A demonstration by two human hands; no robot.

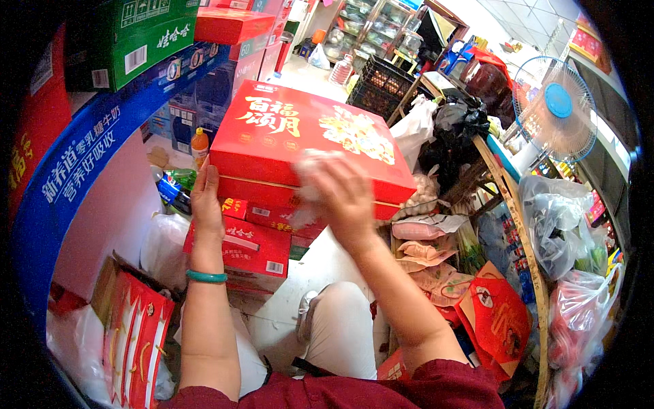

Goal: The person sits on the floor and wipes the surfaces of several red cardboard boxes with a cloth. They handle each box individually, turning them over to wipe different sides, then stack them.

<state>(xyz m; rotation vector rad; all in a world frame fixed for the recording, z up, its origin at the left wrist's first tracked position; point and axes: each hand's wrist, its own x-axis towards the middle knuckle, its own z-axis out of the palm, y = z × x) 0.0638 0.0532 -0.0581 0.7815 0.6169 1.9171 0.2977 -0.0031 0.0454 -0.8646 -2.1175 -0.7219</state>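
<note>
A large red gift box [272, 167] with gold print and a gold flower design lies tilted in front of me, above several smaller red cartons [255, 249]. My left hand [206, 198] grips its near left corner, with a green bangle [206, 276] on the wrist. Over the near edge of the box, my right hand [344, 198] is blurred by motion. It presses a crumpled white cloth [313, 174] against the lid and front side; whether this is cloth or tissue is hard to make out.
Stacked cartons, one green [146, 41], stand at the left beside a blue display panel [75, 163]. Behind are an orange-capped bottle [199, 146] and a black crate [381, 85]. A fan [558, 101], a wooden-edged shelf [521, 232] and red gift bags [494, 317] line the right.
</note>
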